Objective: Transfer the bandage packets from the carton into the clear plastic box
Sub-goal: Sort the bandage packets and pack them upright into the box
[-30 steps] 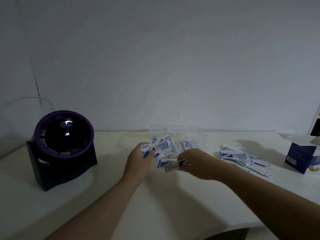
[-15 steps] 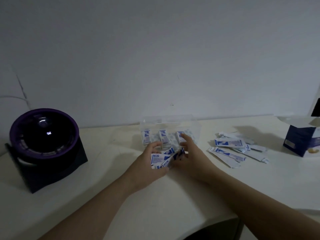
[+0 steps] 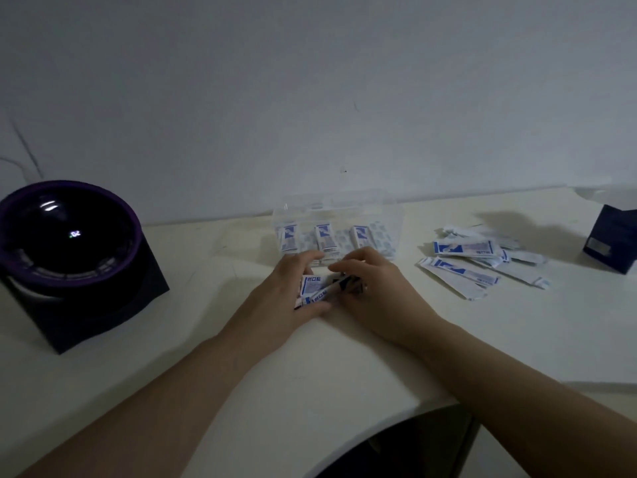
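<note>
The clear plastic box [image 3: 393, 212] stands at the back of the cream table, with several blue-and-white bandage packets upright inside it. Just in front of it, my left hand [image 3: 279, 298] and my right hand [image 3: 375, 291] meet over a small bundle of bandage packets [image 3: 315, 289], fingers of both curled round it close to the tabletop. A loose pile of bandage packets [image 3: 472, 263] lies to the right. The dark blue carton [image 3: 612, 243] stands at the far right edge with its flap open.
A round purple-rimmed black device [image 3: 65, 243] on a dark base sits at the left. The table [image 3: 241, 391] meets a plain wall behind, and its front edge curves away at the lower right, with dark space beneath.
Both hands have come down and toward me from above the box, gathering the fanned packets into a tight bundle between them. The view has tilted downward.
</note>
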Demonstrator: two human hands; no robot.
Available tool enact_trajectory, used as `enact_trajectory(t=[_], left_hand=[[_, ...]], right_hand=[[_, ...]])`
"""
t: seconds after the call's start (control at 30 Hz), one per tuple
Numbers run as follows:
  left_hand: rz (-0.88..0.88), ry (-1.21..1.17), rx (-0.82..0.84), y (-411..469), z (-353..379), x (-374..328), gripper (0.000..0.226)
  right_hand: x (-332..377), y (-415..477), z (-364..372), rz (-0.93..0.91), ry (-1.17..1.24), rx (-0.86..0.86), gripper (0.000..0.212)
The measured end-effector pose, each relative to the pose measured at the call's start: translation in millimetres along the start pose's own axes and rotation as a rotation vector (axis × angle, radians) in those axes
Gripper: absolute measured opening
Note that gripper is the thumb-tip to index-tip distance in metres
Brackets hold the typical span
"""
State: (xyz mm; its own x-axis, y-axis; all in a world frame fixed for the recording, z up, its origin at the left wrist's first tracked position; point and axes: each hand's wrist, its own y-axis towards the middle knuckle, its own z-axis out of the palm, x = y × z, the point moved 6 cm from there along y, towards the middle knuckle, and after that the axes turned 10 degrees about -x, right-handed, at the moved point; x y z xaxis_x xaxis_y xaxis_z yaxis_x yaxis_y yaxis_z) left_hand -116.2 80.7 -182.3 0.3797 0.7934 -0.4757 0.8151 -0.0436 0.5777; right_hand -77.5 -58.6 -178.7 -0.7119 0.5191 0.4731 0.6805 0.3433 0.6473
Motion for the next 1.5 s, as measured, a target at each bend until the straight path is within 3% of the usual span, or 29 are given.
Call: enact_trajectory(t=[0.2, 0.33, 0.43, 0.53, 0.63, 0.8, 1.0, 1.5], left_hand=[[0.033, 0.042, 0.030, -3.5, 5.3, -8.7, 0.042], [0.041, 0.085, 0.071, -5.8, 4.4, -13.7, 0.035], [0.066, 0.148, 0.082, -6.5, 3.1, -14.2, 0.033], [0.078, 0.167, 0.084, -7.1, 3.4, -16.4, 0.038], [0.089, 0.138, 0.105, -8.0, 6.4, -15.7, 0.062], [-0.054, 0.006, 0.172, -3.4, -0.6, -4.1, 0.072], [-0.301, -0.008, 0.379, -2.6, -22.6, 23.8, 0.052], [-0.300, 0.077, 0.354, 5.4, -24.5, 16.4, 0.028]], right_hand=[[4.1, -5.4, -1.6, 0.029, 0.117, 0.019, 0.061], [5.2, -7.9, 0.0, -0.011, 0.004, 0.024, 0.037], [-0.6, -7.0, -5.1, 0.039, 0.024, -0.003, 0.038], [2.6, -8.9, -0.3, 0.043, 0.048, 0.082, 0.057], [5.8, -10.8, 5.5, 0.040, 0.079, 0.154, 0.064], [4.3, -9.8, 9.7, -0.043, -0.002, 0.185, 0.040], [4.2, -10.7, 12.6, -0.076, -0.087, 0.187, 0.037], [12.5, -12.3, 19.4, -0.136, -0.123, 0.192, 0.043]])
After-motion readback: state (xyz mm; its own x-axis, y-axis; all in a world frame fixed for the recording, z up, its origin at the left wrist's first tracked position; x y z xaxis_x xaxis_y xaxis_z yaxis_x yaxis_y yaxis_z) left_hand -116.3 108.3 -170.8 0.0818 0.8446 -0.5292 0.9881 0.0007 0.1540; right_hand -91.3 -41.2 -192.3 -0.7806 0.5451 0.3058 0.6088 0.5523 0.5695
